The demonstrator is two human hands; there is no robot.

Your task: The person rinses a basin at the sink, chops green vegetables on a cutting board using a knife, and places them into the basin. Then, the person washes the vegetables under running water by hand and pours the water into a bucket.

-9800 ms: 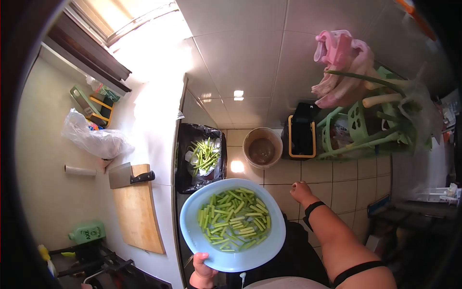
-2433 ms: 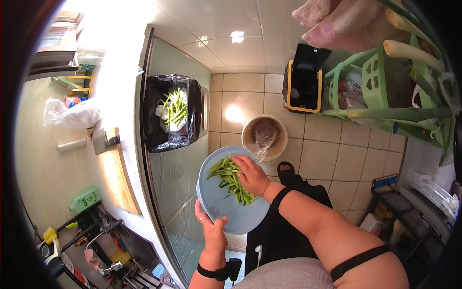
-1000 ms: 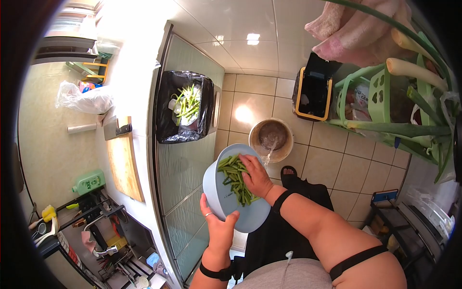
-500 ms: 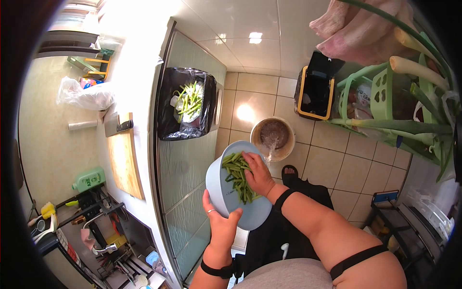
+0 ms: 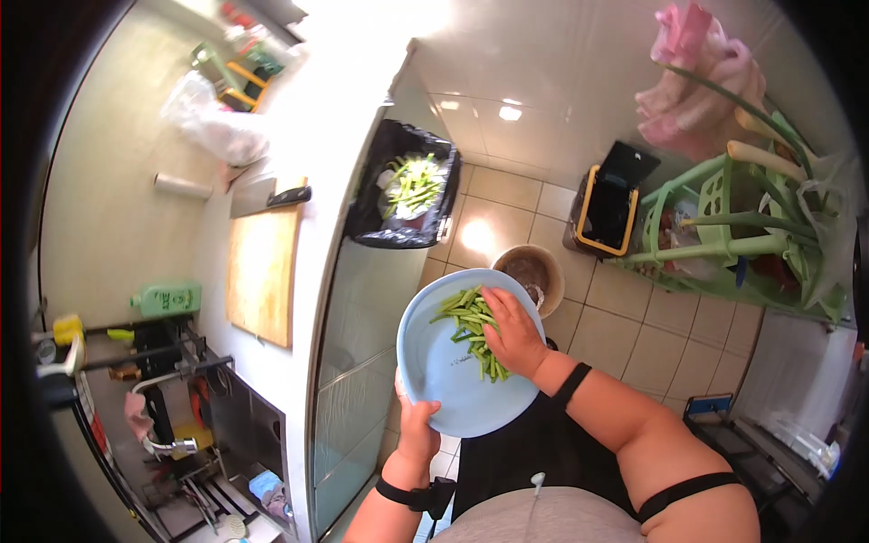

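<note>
A light blue basin (image 5: 434, 389) is gripped at its near-left rim by my left hand (image 5: 418, 425), thumb inside and fingers hidden beneath. Cut green beans (image 5: 475, 330) lie across the basin's inner face. My right hand (image 5: 516, 337) lies over the beans at the right rim, its fingers stretched out and touching them. Behind the basin, a bucket (image 5: 554, 276) of cloudy water stands on the tiled floor, partly covered from view by the basin and my right hand.
A black-lined bin (image 5: 367, 213) with green trimmings hangs at the cabinet front. On the left counter are a cutting board (image 5: 258, 271), a knife (image 5: 290, 197) and a green bottle (image 5: 167, 299). A yellow-rimmed bin (image 5: 602, 213) and a green rack (image 5: 697, 253) stand at right.
The basin has turned from a steep tilt to a flatter position, with more of its inside showing. The water stream into the bucket has mostly gone from view. The camera view has shifted.
</note>
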